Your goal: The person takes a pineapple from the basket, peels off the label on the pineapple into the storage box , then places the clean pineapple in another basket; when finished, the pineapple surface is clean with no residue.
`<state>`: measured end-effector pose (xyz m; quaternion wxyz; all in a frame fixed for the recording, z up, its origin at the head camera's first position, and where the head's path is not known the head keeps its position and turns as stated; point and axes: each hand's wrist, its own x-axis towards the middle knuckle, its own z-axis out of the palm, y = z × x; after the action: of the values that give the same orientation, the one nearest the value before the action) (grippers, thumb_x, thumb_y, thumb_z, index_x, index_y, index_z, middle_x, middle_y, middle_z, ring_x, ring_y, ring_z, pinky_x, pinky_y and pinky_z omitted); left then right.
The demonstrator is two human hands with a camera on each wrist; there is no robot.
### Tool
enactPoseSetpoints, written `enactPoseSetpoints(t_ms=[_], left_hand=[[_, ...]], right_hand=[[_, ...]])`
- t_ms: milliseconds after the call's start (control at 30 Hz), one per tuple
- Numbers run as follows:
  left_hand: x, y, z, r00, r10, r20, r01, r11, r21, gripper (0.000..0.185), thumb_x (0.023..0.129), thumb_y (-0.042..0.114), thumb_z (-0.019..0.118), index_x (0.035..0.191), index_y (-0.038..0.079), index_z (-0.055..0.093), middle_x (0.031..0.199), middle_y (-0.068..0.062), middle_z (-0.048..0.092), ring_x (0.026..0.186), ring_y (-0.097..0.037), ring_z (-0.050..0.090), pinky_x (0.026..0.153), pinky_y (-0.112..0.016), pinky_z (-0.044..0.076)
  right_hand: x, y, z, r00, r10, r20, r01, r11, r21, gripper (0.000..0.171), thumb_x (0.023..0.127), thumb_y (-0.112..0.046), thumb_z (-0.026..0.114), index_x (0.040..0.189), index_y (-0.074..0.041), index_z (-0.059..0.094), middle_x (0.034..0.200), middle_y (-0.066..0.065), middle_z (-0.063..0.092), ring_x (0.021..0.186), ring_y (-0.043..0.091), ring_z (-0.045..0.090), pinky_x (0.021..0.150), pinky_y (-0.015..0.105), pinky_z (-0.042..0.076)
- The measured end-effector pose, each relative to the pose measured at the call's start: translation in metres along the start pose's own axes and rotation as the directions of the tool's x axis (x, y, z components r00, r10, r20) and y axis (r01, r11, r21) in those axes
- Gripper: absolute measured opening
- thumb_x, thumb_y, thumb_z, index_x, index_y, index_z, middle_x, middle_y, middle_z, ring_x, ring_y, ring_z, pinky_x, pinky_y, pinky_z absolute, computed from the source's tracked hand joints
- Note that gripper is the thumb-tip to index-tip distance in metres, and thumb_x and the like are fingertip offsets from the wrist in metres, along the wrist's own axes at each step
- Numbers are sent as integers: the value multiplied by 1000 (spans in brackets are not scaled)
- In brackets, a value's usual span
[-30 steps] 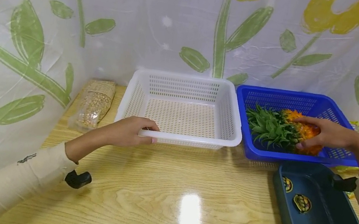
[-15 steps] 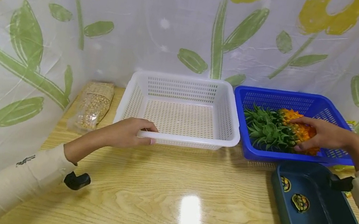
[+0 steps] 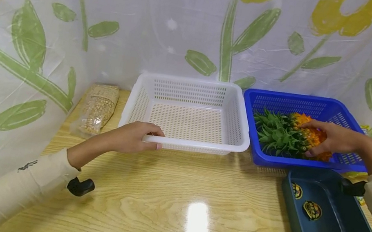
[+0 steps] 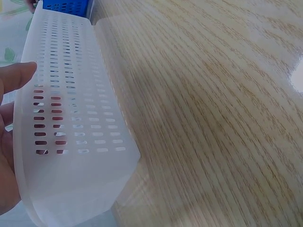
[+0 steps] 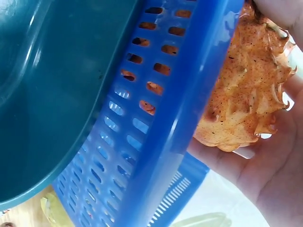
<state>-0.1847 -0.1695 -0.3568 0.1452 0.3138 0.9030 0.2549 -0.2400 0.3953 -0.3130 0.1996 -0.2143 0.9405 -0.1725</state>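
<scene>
A white slotted basket (image 3: 190, 92) stands at the back middle of the wooden table, and my left hand (image 3: 137, 136) grips its near rim, fingers curled over the edge. In the left wrist view the fingers (image 4: 14, 80) lie against the basket wall (image 4: 71, 118). To its right a blue basket (image 3: 321, 109) holds an orange pineapple (image 3: 311, 134) with a green crown (image 3: 278, 134). My right hand (image 3: 335, 138) wraps around the fruit's body. The right wrist view shows the pineapple (image 5: 246, 94) in that palm, behind the blue basket wall (image 5: 156, 123).
A dark teal tub (image 3: 337, 230) sits at the front right, just before the blue basket. A clear bag of beans (image 3: 98, 106) lies at the back left. A flowered plastic sheet (image 3: 38, 23) walls the table at the back and left. The wooden tabletop (image 3: 172, 213) spreads in front.
</scene>
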Motion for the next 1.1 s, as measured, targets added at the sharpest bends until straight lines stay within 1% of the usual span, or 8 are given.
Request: enactPoseSetpoints(t_ms=[133, 233, 400, 467, 600, 667, 900, 1100], left_hand=[[0, 0, 0, 1000, 4, 2, -4, 1000, 0, 30, 100, 33, 64, 121, 13, 67, 114, -1, 69, 104, -19, 64, 90, -44, 52], [1, -1, 0, 1000, 9, 6, -9, 1000, -3, 30, 100, 33, 64, 121, 12, 67, 113, -1, 69, 104, -19, 64, 90, -44, 52], [1, -1, 0, 1000, 5, 11, -5, 1000, -8, 30, 100, 33, 63, 122, 13, 67, 114, -1, 69, 105, -19, 64, 91, -43, 52], [1, -1, 0, 1000, 12, 10, -11, 1000, -5, 30, 100, 33, 63, 122, 13, 67, 115, -1, 69, 106, -20, 64, 91, -44, 52], [0, -2, 0, 1000, 16, 9, -16, 1000, -1, 30, 100, 33, 63, 122, 13, 67, 116, -2, 69, 108, -22, 64, 92, -45, 52], [1, -2, 0, 1000, 13, 10, -13, 1000, -2, 30, 100, 33, 63, 123, 13, 67, 116, -2, 69, 109, -21, 64, 93, -45, 52], [0, -2, 0, 1000, 4, 9, -4, 1000, -3, 31, 100, 33, 63, 123, 13, 67, 116, -2, 69, 109, -21, 64, 93, -45, 52], [0, -1, 0, 1000, 3, 12, -3, 1000, -1, 30, 100, 33, 63, 122, 13, 67, 114, 0, 68, 106, -19, 64, 92, -43, 52]], right_hand=[[1, 0, 0, 1000, -4, 13, 4, 1000, 11, 84, 80, -25, 85, 148, -5, 40, 148, 33, 38, 125, 50, 47, 87, 59, 49], [2, 0, 1, 1000, -11, 28, 10, 999, 44, 84, 80, -22, 85, 148, -3, 38, 150, 32, 33, 126, 49, 45, 87, 57, 49], [2, 1, 4, 1000, -9, 15, 8, 999, 41, 84, 79, -22, 87, 147, -2, 41, 151, 31, 26, 131, 53, 34, 91, 66, 45], [2, 2, 4, 1000, -4, 1, 4, 1000, 18, 84, 78, -24, 87, 147, -4, 43, 145, 31, 30, 124, 51, 38, 87, 62, 46], [4, 1, 5, 1000, 8, -8, -8, 1000, -9, 84, 78, -26, 88, 147, -4, 46, 134, 26, 35, 109, 39, 44, 79, 47, 48], [4, 1, 5, 1000, 20, -5, -20, 1000, -14, 83, 78, -27, 87, 147, -4, 46, 133, 26, 36, 107, 37, 45, 78, 46, 47], [7, 1, 5, 1000, 7, -7, -7, 1000, -15, 71, 87, -31, 79, 145, -2, 50, 142, 30, 46, 125, 51, 47, 90, 64, 47], [10, 4, 6, 1000, 10, 18, -9, 1000, -12, 71, 88, -26, 78, 145, 3, 48, 145, 35, 43, 127, 59, 44, 93, 68, 46]])
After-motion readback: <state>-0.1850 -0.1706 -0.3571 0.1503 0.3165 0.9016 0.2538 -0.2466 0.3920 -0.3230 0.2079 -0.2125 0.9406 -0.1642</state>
